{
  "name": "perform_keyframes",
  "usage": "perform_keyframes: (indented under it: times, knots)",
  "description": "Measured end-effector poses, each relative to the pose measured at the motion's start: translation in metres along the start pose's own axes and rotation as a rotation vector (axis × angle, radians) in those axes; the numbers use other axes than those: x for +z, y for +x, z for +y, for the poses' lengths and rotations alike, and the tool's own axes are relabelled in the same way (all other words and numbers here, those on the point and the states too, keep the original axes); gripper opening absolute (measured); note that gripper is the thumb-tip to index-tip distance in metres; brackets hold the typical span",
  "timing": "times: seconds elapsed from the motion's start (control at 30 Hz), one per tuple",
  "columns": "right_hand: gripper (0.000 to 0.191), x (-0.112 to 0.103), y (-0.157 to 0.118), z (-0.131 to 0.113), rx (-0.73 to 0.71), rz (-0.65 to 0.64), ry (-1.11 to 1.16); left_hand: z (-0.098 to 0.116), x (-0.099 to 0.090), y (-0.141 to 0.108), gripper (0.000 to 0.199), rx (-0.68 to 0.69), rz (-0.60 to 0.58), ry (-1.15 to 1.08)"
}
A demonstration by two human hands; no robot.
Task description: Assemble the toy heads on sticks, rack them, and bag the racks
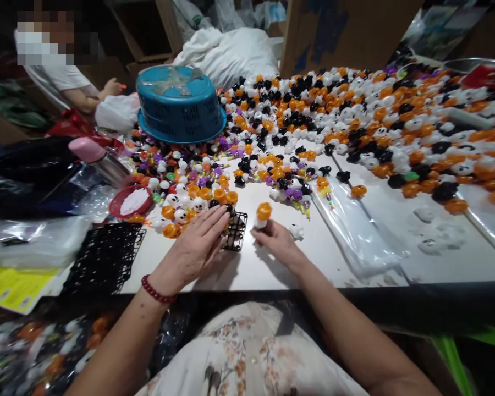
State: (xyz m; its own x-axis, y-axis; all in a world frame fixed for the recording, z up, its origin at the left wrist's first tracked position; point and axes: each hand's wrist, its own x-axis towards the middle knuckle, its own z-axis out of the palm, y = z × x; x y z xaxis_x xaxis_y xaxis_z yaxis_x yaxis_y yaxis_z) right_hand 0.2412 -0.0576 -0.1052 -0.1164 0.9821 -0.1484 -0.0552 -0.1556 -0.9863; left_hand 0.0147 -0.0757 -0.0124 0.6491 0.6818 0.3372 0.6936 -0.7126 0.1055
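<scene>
Left hand (198, 242): flat, fingers together, resting on small black grid tray (236, 231) on white table (272, 264). Right hand (274, 237): fingers clamped on orange-topped toy (263, 214), held upright just right of tray. Behind: toy pile (355, 121), overturned blue basket (180, 104), red dish (131, 201)

My left hand (198, 242) lies over the near side of the small black grid tray (236, 230), so I cannot tell what its covered cells hold. The fingers of my right hand (274, 237) hide the lower part of the orange-topped toy (263, 214). Right of that tray, the toy pile (396, 126) runs off the picture's edge.
</scene>
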Motion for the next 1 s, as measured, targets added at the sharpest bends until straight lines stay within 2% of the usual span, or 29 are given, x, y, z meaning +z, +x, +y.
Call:
perform_keyframes:
  times: [0.07, 0.17, 0.3, 0.5, 0.67, 0.77, 0.87, 0.93, 1.0]
  knots:
    - [0.026, 0.027, -0.009, 0.010, 0.006, -0.102, 0.053, -0.005, 0.004, -0.004, 0.057, 0.013, -0.015, -0.021]
    - [0.019, 0.044, -0.015, 0.019, -0.073, -0.140, -0.070, -0.010, 0.010, -0.007, 0.057, 0.020, -0.013, -0.045]
    - [0.016, 0.040, -0.015, 0.020, -0.242, -0.121, -0.411, -0.010, 0.017, -0.009, 0.055, -0.006, -0.013, -0.049]
    - [0.018, 0.035, -0.009, 0.022, -0.254, -0.148, -0.672, -0.008, 0.019, -0.008, 0.052, -0.032, -0.052, -0.027]
    - [0.016, 0.038, -0.008, 0.025, -0.331, -0.214, -0.749, -0.008, 0.018, -0.009, 0.058, -0.006, -0.062, -0.018]
    - [0.016, 0.043, -0.007, 0.026, -0.386, -0.232, -0.798, -0.011, 0.020, -0.010, 0.065, 0.024, -0.005, 0.033]
    - [0.017, 0.044, -0.005, 0.023, -0.381, -0.240, -0.847, -0.012, 0.023, -0.007, 0.070, 0.062, 0.052, 0.075]
    - [0.018, 0.037, -0.004, 0.015, -0.373, -0.258, -0.815, -0.009, 0.022, -0.004, 0.070, 0.084, 0.058, 0.110]
    - [0.023, 0.020, -0.001, 0.004, -0.387, -0.232, -0.765, -0.004, 0.021, -0.002, 0.069, 0.115, 0.059, 0.144]
